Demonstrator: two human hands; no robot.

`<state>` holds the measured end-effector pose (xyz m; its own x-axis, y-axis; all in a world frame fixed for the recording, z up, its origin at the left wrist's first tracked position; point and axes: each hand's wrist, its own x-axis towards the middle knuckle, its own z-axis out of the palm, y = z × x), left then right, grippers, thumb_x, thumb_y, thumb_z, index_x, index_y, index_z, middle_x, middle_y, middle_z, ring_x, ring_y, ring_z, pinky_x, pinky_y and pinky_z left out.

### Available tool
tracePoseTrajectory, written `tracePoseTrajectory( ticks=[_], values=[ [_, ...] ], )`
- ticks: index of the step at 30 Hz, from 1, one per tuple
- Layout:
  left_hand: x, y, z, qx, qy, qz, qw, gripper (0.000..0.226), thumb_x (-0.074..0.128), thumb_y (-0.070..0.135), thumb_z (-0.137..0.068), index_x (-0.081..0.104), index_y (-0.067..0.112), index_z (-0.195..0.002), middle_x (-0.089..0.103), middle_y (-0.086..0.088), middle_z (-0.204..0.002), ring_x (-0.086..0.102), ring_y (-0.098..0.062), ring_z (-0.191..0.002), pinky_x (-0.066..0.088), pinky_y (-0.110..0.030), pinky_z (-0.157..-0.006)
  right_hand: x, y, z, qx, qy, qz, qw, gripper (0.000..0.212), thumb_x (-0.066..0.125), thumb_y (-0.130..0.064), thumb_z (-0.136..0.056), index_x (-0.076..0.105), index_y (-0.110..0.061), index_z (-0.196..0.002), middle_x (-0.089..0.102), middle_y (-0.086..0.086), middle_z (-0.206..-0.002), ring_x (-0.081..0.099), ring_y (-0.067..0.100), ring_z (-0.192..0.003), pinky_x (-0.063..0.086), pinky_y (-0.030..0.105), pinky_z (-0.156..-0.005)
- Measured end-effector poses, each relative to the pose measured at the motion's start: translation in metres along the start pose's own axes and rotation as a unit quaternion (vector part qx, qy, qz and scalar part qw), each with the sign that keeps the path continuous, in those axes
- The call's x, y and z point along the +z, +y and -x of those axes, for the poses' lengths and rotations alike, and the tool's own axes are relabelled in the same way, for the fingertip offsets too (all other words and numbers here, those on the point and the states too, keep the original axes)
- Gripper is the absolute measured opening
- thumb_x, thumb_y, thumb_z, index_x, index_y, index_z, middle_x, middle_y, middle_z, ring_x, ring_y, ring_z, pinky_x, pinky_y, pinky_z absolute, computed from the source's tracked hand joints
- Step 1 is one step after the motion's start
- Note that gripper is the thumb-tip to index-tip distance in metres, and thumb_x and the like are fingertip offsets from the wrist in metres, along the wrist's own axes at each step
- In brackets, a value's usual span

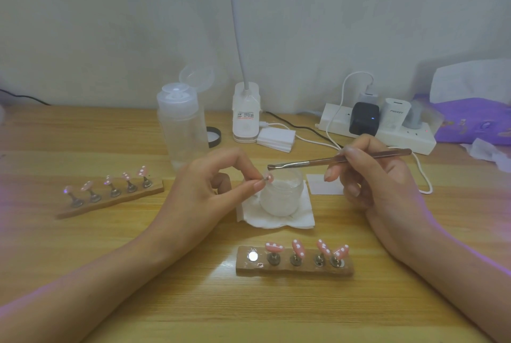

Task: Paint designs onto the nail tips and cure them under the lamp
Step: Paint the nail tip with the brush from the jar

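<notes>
The left hand (210, 190) pinches one small pink nail tip (268, 177) between the thumb and the index finger; the fingers are closed together on it. The tip is in the air, just above the rim of a small glass jar (282, 196). The right hand (367, 176) grips a thin metal tool (340, 160), its fingers clamped around the handle like on a pen. The flat end of the tool points to the left and hangs over the jar, near the held tip but apart from it.

The jar looks whitish and cloudy; what is inside I cannot tell. It stands on a folded white tissue (304, 221) on the wooden counter (193, 301).

Nearer to the person lies a wooden holder (304, 270) with four pink tips with white dots on small stands, and one shiny place at its left end without a tip. A second holder (116, 201), at the left, carries five tips.

Behind the jar stands a clear plastic bottle (182, 126) with the flip lid open; if there is liquid inside I cannot tell. Beside it are a black lid (214, 136), the white base of a lamp (246, 118), a pile of white pads (276, 138) and a power strip (409, 139) with chargers.
</notes>
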<state>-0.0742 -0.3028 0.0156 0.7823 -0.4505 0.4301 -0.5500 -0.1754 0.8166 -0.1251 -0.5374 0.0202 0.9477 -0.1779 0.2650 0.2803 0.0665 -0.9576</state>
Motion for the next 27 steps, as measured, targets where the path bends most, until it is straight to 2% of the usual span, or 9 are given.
tracePoseTrajectory(
  ticks=[2, 7, 11, 16, 18, 21, 25, 27],
  values=[
    [0.0001, -0.0005, 0.0000, -0.002, 0.000, 0.000, 1.000, 0.015, 0.072, 0.029, -0.082, 0.067, 0.015, -0.078, 0.069, 0.003, -0.083, 0.035, -0.005, -0.044, 0.032, -0.011, -0.050, 0.0013, 0.0001, 0.0009, 0.000, -0.008, 0.012, 1.000, 0.016, 0.065, -0.033, -0.087, 0.060, -0.028, -0.073, 0.070, 0.006, -0.071, 0.038, 0.009, -0.053, 0.028, 0.018, -0.045],
    [0.0004, -0.0014, 0.0004, -0.002, -0.002, 0.003, 1.000, 0.015, 0.072, 0.026, -0.083, 0.067, 0.013, -0.079, 0.062, 0.015, -0.068, 0.033, -0.004, -0.043, 0.030, -0.009, -0.049, 0.0013, 0.0005, 0.0003, 0.013, 0.022, 0.016, 1.000, 0.019, 0.067, -0.033, -0.084, 0.056, -0.018, -0.079, 0.070, 0.006, -0.069, 0.036, 0.010, -0.053, 0.028, 0.016, -0.043],
    [0.0002, -0.0016, -0.0002, -0.005, -0.004, 0.013, 1.000, 0.016, 0.072, 0.031, -0.081, 0.067, 0.016, -0.079, 0.068, 0.004, -0.081, 0.034, -0.005, -0.044, 0.032, -0.011, -0.049, 0.0012, -0.0007, 0.0014, 0.002, 0.000, 0.003, 1.000, 0.017, 0.062, -0.029, -0.089, 0.057, -0.025, -0.074, 0.070, 0.006, -0.070, 0.039, 0.008, -0.053, 0.030, 0.015, -0.044],
    [0.0002, -0.0022, -0.0005, -0.014, -0.005, 0.008, 1.000, 0.016, 0.076, 0.032, -0.083, 0.066, 0.021, -0.077, 0.067, 0.009, -0.080, 0.034, -0.005, -0.046, 0.032, -0.011, -0.049, 0.0022, 0.0002, 0.0006, 0.012, 0.015, 0.019, 1.000, 0.020, 0.067, -0.032, -0.084, 0.055, -0.017, -0.078, 0.070, 0.007, -0.069, 0.034, 0.011, -0.051, 0.027, 0.016, -0.042],
    [0.0001, -0.0022, -0.0005, -0.017, -0.005, 0.006, 1.000, 0.015, 0.076, 0.030, -0.084, 0.065, 0.023, -0.077, 0.069, 0.008, -0.083, 0.035, -0.006, -0.046, 0.032, -0.012, -0.050, 0.0011, 0.0001, 0.0002, 0.008, 0.020, 0.004, 1.000, 0.019, 0.069, -0.028, -0.088, 0.057, -0.022, -0.075, 0.070, 0.006, -0.069, 0.034, 0.010, -0.051, 0.027, 0.016, -0.042],
    [0.0003, -0.0019, -0.0001, -0.012, -0.004, 0.003, 1.000, 0.013, 0.073, 0.028, -0.084, 0.065, 0.024, -0.077, 0.070, 0.006, -0.087, 0.036, -0.003, -0.045, 0.033, -0.013, -0.050, 0.0011, -0.0005, 0.0009, -0.003, 0.001, -0.001, 1.000, 0.017, 0.061, -0.030, -0.088, 0.059, -0.028, -0.071, 0.070, 0.007, -0.070, 0.036, 0.009, -0.051, 0.028, 0.017, -0.043],
    [0.0009, -0.0003, 0.0004, -0.012, -0.004, 0.007, 1.000, 0.018, 0.072, 0.037, -0.084, 0.064, 0.022, -0.077, 0.068, 0.006, -0.084, 0.039, -0.004, -0.045, 0.033, -0.009, -0.049, 0.0018, 0.0006, 0.0012, 0.008, 0.013, 0.021, 1.000, 0.020, 0.070, -0.032, -0.085, 0.057, -0.019, -0.077, 0.071, 0.009, -0.071, 0.035, 0.011, -0.052, 0.028, 0.017, -0.043],
    [0.0008, -0.0002, 0.0004, -0.014, -0.005, 0.008, 1.000, 0.018, 0.071, 0.037, -0.083, 0.064, 0.021, -0.077, 0.069, 0.005, -0.084, 0.040, -0.004, -0.045, 0.033, -0.009, -0.050, 0.0011, 0.0003, 0.0003, 0.012, 0.028, 0.009, 1.000, 0.018, 0.071, -0.031, -0.084, 0.058, -0.023, -0.075, 0.071, 0.008, -0.070, 0.036, 0.010, -0.051, 0.028, 0.016, -0.042]
  ],
)
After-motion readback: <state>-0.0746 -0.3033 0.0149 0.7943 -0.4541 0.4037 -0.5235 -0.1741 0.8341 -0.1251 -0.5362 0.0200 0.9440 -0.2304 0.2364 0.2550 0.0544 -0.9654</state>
